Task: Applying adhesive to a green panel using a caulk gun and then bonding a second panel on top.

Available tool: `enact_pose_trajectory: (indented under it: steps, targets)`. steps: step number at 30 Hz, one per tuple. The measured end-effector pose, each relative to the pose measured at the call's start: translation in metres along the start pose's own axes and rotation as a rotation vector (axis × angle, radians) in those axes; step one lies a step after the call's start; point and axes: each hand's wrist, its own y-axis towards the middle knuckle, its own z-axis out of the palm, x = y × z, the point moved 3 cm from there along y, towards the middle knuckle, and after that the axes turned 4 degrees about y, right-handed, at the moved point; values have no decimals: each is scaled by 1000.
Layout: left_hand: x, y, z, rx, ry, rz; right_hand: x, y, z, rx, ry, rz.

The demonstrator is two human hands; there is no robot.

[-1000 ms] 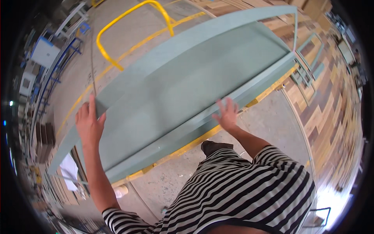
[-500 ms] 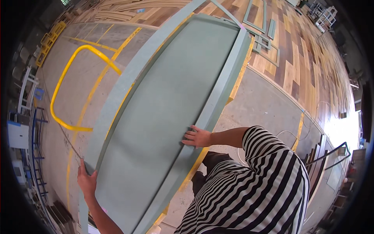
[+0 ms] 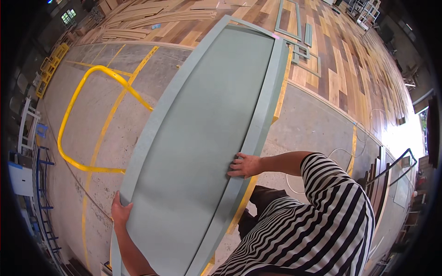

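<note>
A long grey-green frame (image 3: 263, 115) surrounds a flat panel (image 3: 202, 124) of the same colour, lying lengthwise in front of me. My left hand (image 3: 121, 210) is at the frame's left rail (image 3: 149, 133), thumb over its top and fingers along the outer edge, some of them hidden. On the right rail rests my right hand (image 3: 246, 165), fingers spread and reaching over the inner edge toward the panel. The left rail sits close along the panel's side. A small pink mark (image 3: 276, 36) shows at the far right corner.
Yellow support bars (image 3: 283, 87) show beneath the frame's right side. A bent yellow tube rail (image 3: 62, 129) stands on the concrete to the left. Smaller green frames (image 3: 289, 20) lie on the wood-plank floor (image 3: 340, 60) beyond. A cable (image 3: 76, 179) runs across the floor at left.
The left rail has come down and inward against the panel, covering the yellow strip seen beside it before. My left hand has moved right with it; my right hand stays on the right rail.
</note>
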Motion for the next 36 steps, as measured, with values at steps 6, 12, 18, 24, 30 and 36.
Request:
enact_pose_trajectory:
  steps: [6, 12, 18, 24, 30, 36]
  targets:
    - [8, 17, 23, 58, -57, 39, -2, 0, 3, 73, 26, 1]
    - [11, 26, 36, 76, -89, 49, -4, -1, 1, 51, 21, -5]
    - [19, 34, 51, 129, -90, 15, -4, 1, 2, 68, 16, -22]
    - [45, 41, 77, 131, -66, 71, 0, 9, 6, 16, -19, -41]
    - [41, 60, 95, 87, -121, 125, -1, 11, -12, 139, -10, -8]
    - [52, 54, 105, 146, -62, 16, 6, 22, -16, 116, 11, -16]
